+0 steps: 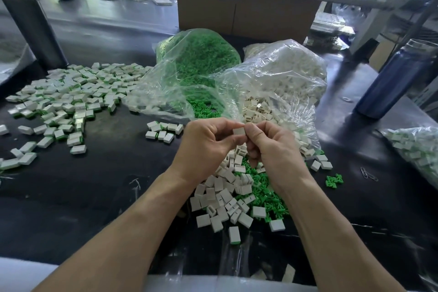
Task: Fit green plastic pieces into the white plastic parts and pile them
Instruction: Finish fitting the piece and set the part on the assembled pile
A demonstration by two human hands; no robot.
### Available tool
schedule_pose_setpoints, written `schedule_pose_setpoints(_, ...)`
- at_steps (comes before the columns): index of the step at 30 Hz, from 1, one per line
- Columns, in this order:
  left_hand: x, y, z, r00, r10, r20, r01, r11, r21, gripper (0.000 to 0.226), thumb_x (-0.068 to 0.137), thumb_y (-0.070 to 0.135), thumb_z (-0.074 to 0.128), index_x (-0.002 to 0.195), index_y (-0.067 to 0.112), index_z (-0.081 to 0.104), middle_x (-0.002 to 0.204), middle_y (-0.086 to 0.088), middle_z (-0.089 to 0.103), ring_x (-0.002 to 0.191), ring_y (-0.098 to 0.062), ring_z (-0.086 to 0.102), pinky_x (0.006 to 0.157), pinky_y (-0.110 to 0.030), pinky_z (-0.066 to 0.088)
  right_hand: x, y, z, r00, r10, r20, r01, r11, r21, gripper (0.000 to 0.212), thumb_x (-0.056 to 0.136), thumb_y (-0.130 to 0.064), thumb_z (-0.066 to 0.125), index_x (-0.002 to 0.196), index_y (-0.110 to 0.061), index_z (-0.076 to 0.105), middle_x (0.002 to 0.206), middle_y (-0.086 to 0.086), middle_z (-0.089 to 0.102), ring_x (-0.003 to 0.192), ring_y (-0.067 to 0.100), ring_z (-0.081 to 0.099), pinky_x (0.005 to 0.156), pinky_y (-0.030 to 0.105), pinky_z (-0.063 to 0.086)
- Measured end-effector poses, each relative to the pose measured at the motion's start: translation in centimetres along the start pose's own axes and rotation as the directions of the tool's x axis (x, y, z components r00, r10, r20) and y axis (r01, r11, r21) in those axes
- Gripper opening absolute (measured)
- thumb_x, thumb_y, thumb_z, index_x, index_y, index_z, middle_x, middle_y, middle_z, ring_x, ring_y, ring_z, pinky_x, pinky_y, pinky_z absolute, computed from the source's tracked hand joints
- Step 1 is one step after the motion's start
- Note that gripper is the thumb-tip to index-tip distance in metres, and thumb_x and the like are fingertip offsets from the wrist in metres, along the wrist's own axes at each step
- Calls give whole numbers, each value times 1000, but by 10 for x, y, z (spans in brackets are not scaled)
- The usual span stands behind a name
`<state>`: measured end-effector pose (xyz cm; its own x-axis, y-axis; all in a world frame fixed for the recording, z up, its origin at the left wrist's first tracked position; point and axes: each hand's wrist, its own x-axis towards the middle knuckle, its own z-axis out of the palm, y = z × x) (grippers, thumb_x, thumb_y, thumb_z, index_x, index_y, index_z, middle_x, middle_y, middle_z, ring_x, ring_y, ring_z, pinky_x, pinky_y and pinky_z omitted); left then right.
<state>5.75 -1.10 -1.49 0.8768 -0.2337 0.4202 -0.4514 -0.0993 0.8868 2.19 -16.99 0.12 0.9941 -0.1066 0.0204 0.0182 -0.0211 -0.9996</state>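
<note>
Both hands meet above the counter's middle: the left hand [208, 142] and right hand [270, 147] pinch one white part [239, 131] between fingertips, wrists angled inward. Below them lie loose white and green pieces [239, 187]; bare counter [106, 180] spreads leftward toward the finished pile [68, 99].

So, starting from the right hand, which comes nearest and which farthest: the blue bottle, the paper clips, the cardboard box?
From the right hand:
1. Paper clips, on the table to its right.
2. Blue bottle, farther right and back.
3. Cardboard box, far behind the bags.
</note>
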Motion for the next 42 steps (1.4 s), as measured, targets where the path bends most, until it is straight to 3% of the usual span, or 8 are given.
schedule_pose_setpoints(7, -1, 0, -1, 1000, -8, 8, 8, 1000, -6, 21, 86, 2, 83, 106, 8, 81, 86, 5, 80, 78, -9, 77, 73, -21, 60, -3, -4, -1, 1000, 13, 27, -14, 998, 56, 32, 104, -24, 68, 72, -23, 73, 67, 1, 61, 56, 12, 52, 48, 24, 47)
schedule_pose_setpoints(16, -3, -2, 5, 999, 1, -35, -2, 1000, -26, 24, 91, 7, 78, 115, 13, 79, 95, 8, 80, 89, -12, 77, 80, -30, 64, -4, -1, 4, 999, -14, -30, 17, 995, 99, 32, 104, -27, 67, 73, -25, 73, 68, 0, 61, 57, 11, 53, 49, 24, 48)
schedule_pose_setpoints(21, 0, 1, 7, 997, -76, 15, 76, 996, -36, 29, 93, 9, 76, 122, 13, 76, 99, 2, 80, 91, -15, 76, 82, -35, 64, 0, 2, 3, 979, -149, -140, 133, 984, -121, 26, 106, -31, 64, 87, -14, 69, 70, -4, 61, 61, 11, 53, 55, 25, 47)
schedule_pose_setpoints(26, 2, 4, 6, 990, -123, -67, 116, 988, -102, 9, 94, 11, 76, 100, 16, 79, 86, 2, 78, 74, -13, 70, 68, -24, 58, -1, 1, 8, 967, -217, -135, 183, 957, -225, 21, 105, -28, 65, 88, -17, 72, 65, -17, 61, 58, -1, 54, 53, 13, 44)
schedule_pose_setpoints(29, 2, 5, 3, 989, -128, -78, 120, 988, -99, 6, 92, 14, 78, 96, 18, 78, 87, 6, 77, 78, -8, 70, 72, -23, 57, -3, -1, 9, 977, -170, -131, 150, 978, -147, 33, 109, -33, 58, 86, -13, 70, 69, 0, 60, 59, 15, 51, 49, 25, 42)
schedule_pose_setpoints(31, 3, 6, 2, 990, -118, -76, 111, 989, -95, 5, 91, 16, 79, 96, 18, 78, 93, 2, 76, 87, -18, 71, 79, -30, 59, -3, -3, 9, 988, -100, -118, 92, 993, -74, 43, 112, -42, 49, 89, -11, 68, 72, 5, 62, 59, 20, 49, 46, 28, 39)
schedule_pose_setpoints(36, 3, 12, 8, 998, -60, -15, 59, 995, -79, 4, 93, 7, 76, 96, 9, 75, 106, -1, 69, 97, -12, 68, 85, -21, 54, -4, -4, 16, 996, 84, -10, -84, 995, 58, 68, 111, -58, 31, 72, -21, 72, 66, 6, 64, 50, 13, 49, 39, 24, 35)
schedule_pose_setpoints(42, 0, 14, 20, 993, -107, 40, 111, 986, -126, 7, 97, 11, 72, 103, 7, 72, 106, -5, 74, 86, -26, 71, 80, -41, 61, -4, -4, 21, 994, 53, -99, -41, 992, 121, 59, 113, -47, 30, 79, -26, 73, 55, -7, 61, 44, 7, 49, 38, 21, 36)
